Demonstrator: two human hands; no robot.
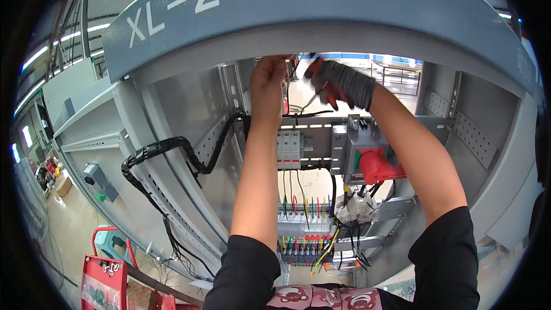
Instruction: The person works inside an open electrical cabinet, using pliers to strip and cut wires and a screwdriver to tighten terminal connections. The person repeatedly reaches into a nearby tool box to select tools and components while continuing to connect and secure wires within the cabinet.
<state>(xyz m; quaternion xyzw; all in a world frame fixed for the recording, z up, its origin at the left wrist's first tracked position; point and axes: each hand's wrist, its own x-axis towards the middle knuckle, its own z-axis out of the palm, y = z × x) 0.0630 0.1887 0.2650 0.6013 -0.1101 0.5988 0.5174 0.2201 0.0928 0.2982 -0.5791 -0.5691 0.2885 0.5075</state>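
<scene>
Both arms reach up into an open grey electrical cabinet (189,120), under its top front panel. My left hand (268,83) is bare and closed near the upper rail, its fingertips partly hidden; what it pinches cannot be made out. A thin black wire (295,70) runs between the two hands. My right hand (341,85), in a grey and red knit glove, is curled closed just right of that wire. Something thin and dark points down-left from it, too blurred to name. Below the right hand sits a grey switch unit with a red rotary handle (379,166).
Grey circuit breakers (288,145) sit on the rail beneath my left hand. Lower down is a terminal block (307,250) with coloured wires. A black wrapped cable bundle (166,148) bends out over the left cabinet edge. A red cart (103,281) and teal stool (110,240) stand lower left.
</scene>
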